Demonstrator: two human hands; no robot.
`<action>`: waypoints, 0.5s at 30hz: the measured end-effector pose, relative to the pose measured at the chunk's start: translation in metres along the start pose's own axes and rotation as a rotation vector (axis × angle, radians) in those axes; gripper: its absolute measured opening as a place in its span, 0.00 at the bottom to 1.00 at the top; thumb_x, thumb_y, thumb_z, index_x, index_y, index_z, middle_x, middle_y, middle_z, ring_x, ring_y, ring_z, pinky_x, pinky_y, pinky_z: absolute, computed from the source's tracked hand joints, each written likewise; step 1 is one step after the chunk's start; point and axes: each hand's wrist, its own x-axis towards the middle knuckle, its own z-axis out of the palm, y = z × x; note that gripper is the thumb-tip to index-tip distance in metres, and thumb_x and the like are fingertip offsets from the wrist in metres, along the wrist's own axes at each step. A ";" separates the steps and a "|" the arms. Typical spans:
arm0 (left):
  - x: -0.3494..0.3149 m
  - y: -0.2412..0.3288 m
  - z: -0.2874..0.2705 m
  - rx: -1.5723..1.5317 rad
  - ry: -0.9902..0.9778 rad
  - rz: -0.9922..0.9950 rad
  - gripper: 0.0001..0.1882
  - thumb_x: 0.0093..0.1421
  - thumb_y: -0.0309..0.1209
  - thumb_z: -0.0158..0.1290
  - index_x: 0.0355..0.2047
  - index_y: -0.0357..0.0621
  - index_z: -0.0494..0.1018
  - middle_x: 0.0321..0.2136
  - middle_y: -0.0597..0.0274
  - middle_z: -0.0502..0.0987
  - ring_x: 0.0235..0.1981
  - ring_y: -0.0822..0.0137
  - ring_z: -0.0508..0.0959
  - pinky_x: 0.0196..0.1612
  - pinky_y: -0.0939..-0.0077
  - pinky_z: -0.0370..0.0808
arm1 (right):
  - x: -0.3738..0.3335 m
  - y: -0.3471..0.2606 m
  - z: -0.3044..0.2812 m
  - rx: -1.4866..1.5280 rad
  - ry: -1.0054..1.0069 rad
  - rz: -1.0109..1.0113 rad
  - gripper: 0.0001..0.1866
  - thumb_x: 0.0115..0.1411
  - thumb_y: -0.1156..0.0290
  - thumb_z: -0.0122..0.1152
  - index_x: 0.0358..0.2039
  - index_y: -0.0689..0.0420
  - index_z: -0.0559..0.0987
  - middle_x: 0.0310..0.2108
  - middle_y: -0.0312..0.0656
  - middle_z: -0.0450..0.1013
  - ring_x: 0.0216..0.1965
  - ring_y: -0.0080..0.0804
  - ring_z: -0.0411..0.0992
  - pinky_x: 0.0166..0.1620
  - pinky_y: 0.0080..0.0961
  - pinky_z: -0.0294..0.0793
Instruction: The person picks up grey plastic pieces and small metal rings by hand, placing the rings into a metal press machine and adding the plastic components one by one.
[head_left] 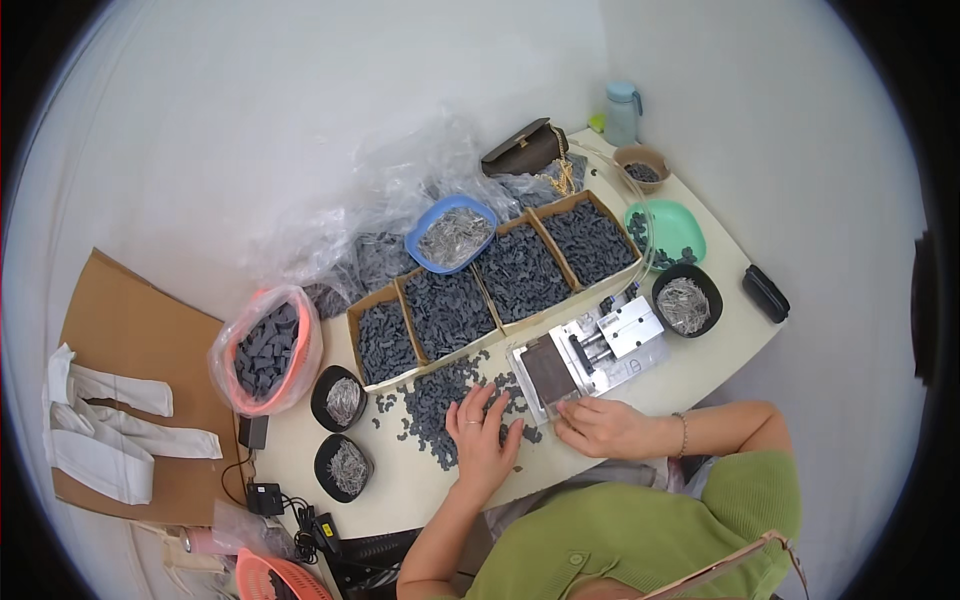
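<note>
My left hand (485, 435) lies over a loose pile of small dark grey pieces (432, 415) on the table, fingers spread and apart. To its right, my right hand (602, 428) is closed in a pinch at the near edge of a metal press fixture (610, 345). Whatever those fingertips hold is too small or hidden to make out. A dark brown flat block (550, 372) sits in the fixture's clear-edged bed, beside its silver cylinder block.
Behind the pile stands a divided cardboard tray (497, 331) full of grey pieces, with a blue dish (410, 240) of metal pins on it. Black bowls (322, 410) of pins stand left; another (715, 310) and a green plate (690, 228) stand right. A pink basket (312, 350) is far left.
</note>
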 end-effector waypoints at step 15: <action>0.028 0.031 0.028 0.286 -0.096 0.323 0.12 0.52 0.27 0.52 0.36 0.33 0.76 0.42 0.47 0.77 0.48 0.50 0.75 0.48 0.61 0.73 | 0.083 0.134 0.044 0.583 0.199 0.690 0.24 0.55 0.75 0.58 0.54 0.58 0.67 0.44 0.49 0.73 0.45 0.50 0.70 0.50 0.42 0.68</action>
